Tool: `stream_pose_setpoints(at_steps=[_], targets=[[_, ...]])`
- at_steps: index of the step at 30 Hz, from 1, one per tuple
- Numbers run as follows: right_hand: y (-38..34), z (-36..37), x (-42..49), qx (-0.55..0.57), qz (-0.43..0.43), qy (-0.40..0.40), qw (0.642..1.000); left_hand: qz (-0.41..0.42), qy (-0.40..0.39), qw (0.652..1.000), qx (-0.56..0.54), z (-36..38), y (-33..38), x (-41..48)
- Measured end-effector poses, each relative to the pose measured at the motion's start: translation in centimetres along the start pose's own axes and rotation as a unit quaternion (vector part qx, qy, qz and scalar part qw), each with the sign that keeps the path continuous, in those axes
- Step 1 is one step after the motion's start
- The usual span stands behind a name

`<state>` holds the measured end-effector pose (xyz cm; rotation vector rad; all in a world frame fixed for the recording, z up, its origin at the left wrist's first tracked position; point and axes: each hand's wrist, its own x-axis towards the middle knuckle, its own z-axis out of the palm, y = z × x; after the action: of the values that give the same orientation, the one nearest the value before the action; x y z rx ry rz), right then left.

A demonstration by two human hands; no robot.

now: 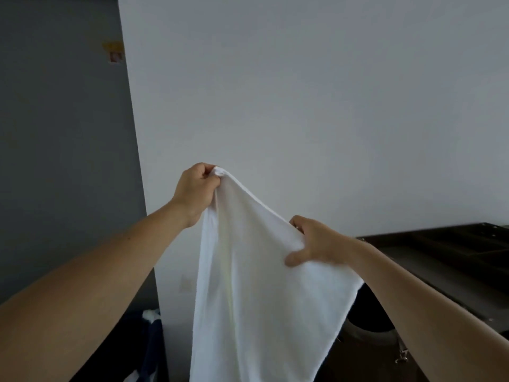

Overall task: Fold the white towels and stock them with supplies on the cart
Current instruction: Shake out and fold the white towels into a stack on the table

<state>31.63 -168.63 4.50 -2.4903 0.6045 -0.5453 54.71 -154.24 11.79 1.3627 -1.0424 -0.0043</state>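
A white towel (248, 285) hangs in the air in front of me, draping down past the bottom of the view. My left hand (194, 193) is raised and pinches one top corner of it. My right hand (316, 244) is lower and to the right, gripping the towel's upper edge with the thumb on the near side. The dark cart top (440, 260) lies at the right, behind my right forearm.
A white wall fills the background, with a grey wall (60, 161) at the left carrying a small yellow and red sticker (114, 52). Below the towel are a dark round bin (369, 315) and dark blue and white cloth (151, 334) at the lower left.
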Motion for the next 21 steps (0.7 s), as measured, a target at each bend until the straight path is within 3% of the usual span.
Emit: stream_pose_setpoints(at_steps=[7,14,18,21], targets=[[5.1,1.5,-2.3,0.012,0.042,-0.019,0.999,-0.036,0.072,0.997,0.001,-1.5,-2.1,2.3],[6.4,1.0,-2.8,-0.043,-0.049,0.126,0.99,-0.041,0.119,0.99,0.065,-4.0,-5.1,2.8],[6.4,1.1,-2.3,-0.122,-0.135,0.175,0.968,-0.041,0.134,0.987,0.077,-5.4,-6.3,3.1],[6.4,0.6,-2.0,-0.118,-0.117,0.171,0.971,-0.024,0.121,0.989,0.085,-6.1,-6.6,3.2]])
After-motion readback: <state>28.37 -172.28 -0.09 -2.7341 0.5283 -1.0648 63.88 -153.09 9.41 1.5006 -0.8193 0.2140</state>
